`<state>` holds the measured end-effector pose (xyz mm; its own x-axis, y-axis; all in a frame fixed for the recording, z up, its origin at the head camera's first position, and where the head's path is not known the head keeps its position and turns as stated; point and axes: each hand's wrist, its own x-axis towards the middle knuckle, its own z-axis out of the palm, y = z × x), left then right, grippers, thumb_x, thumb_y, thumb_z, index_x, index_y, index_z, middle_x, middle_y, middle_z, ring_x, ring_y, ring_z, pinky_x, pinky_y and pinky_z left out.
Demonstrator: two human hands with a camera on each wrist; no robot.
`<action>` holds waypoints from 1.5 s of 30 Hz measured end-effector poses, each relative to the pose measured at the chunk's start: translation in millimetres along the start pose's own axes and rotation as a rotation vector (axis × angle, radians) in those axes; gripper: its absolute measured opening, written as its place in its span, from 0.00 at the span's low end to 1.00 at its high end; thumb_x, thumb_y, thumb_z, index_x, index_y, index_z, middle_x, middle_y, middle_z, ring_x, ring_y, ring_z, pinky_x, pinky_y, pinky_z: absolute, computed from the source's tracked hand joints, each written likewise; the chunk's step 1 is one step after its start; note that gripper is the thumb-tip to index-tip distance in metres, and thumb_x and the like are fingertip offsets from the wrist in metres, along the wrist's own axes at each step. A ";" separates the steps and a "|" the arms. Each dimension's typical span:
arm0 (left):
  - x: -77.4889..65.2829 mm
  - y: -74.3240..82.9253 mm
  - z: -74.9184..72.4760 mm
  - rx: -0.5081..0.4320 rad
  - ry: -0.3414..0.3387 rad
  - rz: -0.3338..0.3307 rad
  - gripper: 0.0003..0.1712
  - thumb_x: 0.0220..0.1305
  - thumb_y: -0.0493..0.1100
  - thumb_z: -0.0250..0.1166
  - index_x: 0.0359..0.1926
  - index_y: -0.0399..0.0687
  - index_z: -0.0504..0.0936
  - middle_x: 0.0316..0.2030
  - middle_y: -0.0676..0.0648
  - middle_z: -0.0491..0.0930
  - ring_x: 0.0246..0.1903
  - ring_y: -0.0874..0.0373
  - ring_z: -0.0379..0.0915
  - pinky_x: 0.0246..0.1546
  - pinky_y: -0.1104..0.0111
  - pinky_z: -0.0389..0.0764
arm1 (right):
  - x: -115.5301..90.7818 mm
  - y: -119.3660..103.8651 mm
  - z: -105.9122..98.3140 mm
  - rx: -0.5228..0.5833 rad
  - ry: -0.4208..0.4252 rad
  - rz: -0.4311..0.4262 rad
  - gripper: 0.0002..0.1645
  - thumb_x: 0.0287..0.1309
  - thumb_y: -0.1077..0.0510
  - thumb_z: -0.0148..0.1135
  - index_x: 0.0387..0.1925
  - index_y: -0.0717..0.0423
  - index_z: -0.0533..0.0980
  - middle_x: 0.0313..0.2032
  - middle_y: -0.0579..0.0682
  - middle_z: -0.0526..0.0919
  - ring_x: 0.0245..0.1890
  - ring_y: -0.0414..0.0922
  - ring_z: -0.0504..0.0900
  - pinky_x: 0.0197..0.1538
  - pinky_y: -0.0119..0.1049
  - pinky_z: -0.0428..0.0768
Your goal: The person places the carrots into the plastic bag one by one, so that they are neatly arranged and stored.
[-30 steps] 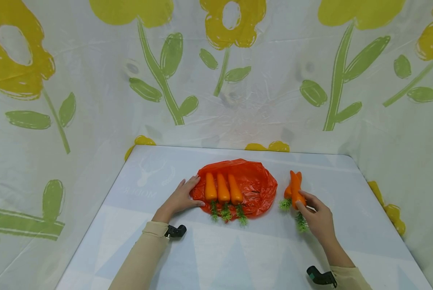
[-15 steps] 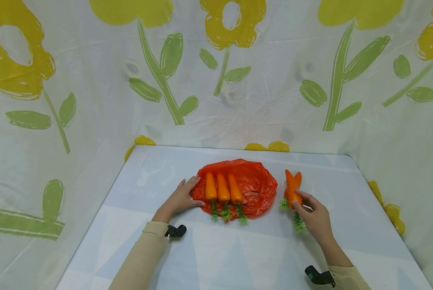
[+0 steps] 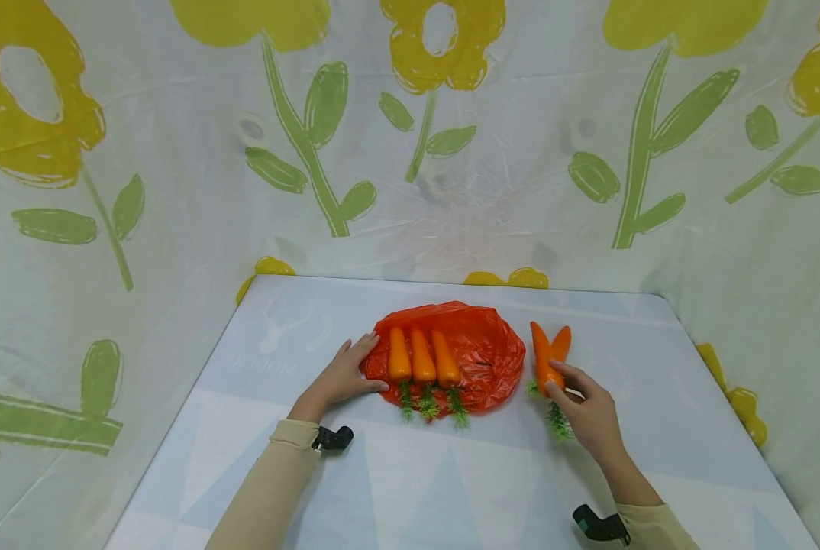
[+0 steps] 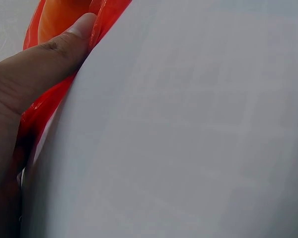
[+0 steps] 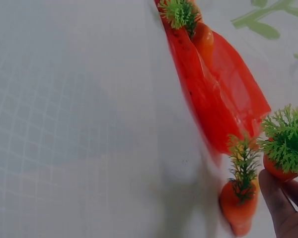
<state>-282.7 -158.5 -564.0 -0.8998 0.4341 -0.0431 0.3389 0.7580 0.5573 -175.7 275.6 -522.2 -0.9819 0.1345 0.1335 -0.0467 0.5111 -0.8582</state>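
Observation:
Between thumb and fingers, my right hand (image 3: 589,412) pinches an orange carrot (image 3: 542,355) near its leafy end, its tip pointing away from me. Behind it lies a second carrot (image 3: 560,344) on the table, partly covered. In the right wrist view the held carrot's green top (image 5: 288,141) faces the camera, with the other carrot (image 5: 238,206) beside it. My left hand (image 3: 341,374) rests at the left edge of a red plastic bag (image 3: 489,351), fingers extended and thumb (image 4: 54,54) on the plastic. Three carrots (image 3: 421,359) lie side by side on the bag, green tops towards me.
The pale table (image 3: 410,473) has a back edge against a hanging sheet (image 3: 506,191) printed with yellow flowers. Sheet walls also rise at left and right. A black wrist camera (image 3: 333,438) sits on the left wrist, another (image 3: 601,525) on the right.
My right hand has moved slightly left with the carrot, towards the bag, uncovering more of the carrot behind. The left hand and the three carrots on the bag have stayed put.

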 end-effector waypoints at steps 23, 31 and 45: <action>-0.3 0.6 -0.1 -0.010 0.017 0.023 0.62 0.55 0.62 0.76 0.80 0.42 0.55 0.78 0.41 0.54 0.79 0.48 0.44 0.79 0.51 0.35 | -3.0 -6.8 12.4 0.031 -0.014 -0.075 0.26 0.68 0.58 0.66 0.65 0.59 0.77 0.57 0.60 0.81 0.47 0.24 0.74 0.47 0.14 0.77; -1.4 1.6 -0.6 -0.016 0.017 0.029 0.61 0.55 0.62 0.76 0.80 0.42 0.55 0.78 0.41 0.54 0.78 0.47 0.45 0.79 0.51 0.36 | -13.9 -40.3 12.9 0.064 -0.014 -0.107 0.24 0.67 0.63 0.66 0.62 0.64 0.77 0.53 0.64 0.82 0.46 0.26 0.76 0.47 0.16 0.78; -1.0 1.3 -0.5 -0.014 0.011 0.007 0.62 0.54 0.63 0.76 0.80 0.44 0.54 0.79 0.43 0.53 0.79 0.49 0.44 0.79 0.52 0.36 | -12.9 -46.4 19.6 0.079 -0.046 -0.109 0.24 0.66 0.63 0.66 0.62 0.66 0.77 0.56 0.64 0.81 0.48 0.33 0.78 0.47 0.17 0.79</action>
<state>-281.6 -158.3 -562.8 -0.9004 0.4341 -0.0300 0.3417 0.7480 0.5690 -164.5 233.5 -493.8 -0.9774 0.0421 0.2072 -0.1664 0.4518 -0.8765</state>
